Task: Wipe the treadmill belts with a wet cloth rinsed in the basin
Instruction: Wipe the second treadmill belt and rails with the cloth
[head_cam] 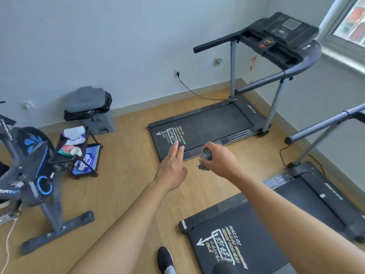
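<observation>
Two treadmills stand on the wood floor. The far treadmill's black belt [213, 125] lies ahead, the near treadmill's belt [256, 224] at the lower right. My right hand [219, 159] grips a small bunched grey cloth [205, 156] in the air over the floor, just short of the far belt's rear end. My left hand [171, 165] is stretched forward with straight fingers, holding nothing, its fingertips over the far belt's rear corner. No basin is visible.
An exercise bike [33, 182] stands at the left. A small black cart [79, 153] with white towels and packets sits beside a grey pedal bin [92, 111]. A power cord [193, 91] runs from the wall socket to the far treadmill. My shoe [165, 260] is at the bottom.
</observation>
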Demonstrator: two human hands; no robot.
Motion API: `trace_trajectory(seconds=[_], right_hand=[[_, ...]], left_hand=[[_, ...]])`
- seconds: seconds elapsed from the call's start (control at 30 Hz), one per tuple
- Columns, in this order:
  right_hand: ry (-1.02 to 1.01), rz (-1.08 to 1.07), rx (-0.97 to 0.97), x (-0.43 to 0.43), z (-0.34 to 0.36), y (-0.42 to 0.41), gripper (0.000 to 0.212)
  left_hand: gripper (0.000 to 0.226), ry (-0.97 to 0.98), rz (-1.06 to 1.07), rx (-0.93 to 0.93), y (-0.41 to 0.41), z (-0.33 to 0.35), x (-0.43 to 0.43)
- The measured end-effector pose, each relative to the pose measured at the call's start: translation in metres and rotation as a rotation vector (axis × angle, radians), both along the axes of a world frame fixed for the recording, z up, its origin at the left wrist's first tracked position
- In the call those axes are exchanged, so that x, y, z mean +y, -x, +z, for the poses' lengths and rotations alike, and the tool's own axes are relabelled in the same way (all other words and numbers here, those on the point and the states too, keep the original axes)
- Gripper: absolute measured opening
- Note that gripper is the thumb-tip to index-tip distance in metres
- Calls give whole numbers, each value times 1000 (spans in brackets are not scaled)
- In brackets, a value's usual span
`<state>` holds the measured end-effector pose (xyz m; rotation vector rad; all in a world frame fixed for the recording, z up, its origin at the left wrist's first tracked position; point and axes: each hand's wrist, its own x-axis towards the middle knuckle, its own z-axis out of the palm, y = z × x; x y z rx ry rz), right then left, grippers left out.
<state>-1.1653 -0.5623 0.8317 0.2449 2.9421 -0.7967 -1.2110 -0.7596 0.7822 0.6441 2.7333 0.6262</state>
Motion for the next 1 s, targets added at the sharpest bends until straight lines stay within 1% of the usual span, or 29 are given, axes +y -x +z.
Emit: trace_trajectory(seconds=[0.1,0.23,0.47,0.53,0.6,0.7,0.87,1.0], right_hand=[[3,-86,52,1,12,54,36],[25,-200,88,22,18,122,42],[112,-302,79,95,-8,256,46],[147,-322,78,123,-19,304,46],[204,-354,74,155,-31,356,45],[277,-382,49,196,-43,431,45],[352,-382,27,241,-34,539,47],[331,-399,16,280,-24,617,49]], left_hand=[[79,43,-100,23,78,7,9],[81,82,-206,45,170,7,43],[83,107,-315,-19,296,-13,118],[80,70,-321,-50,343,-22,138],[72,-24,-295,-106,397,-24,161],[60,-153,-280,-121,473,-25,197],[65,-184,-298,-150,582,-25,252],[70,-196,-295,-252,666,-25,297]])
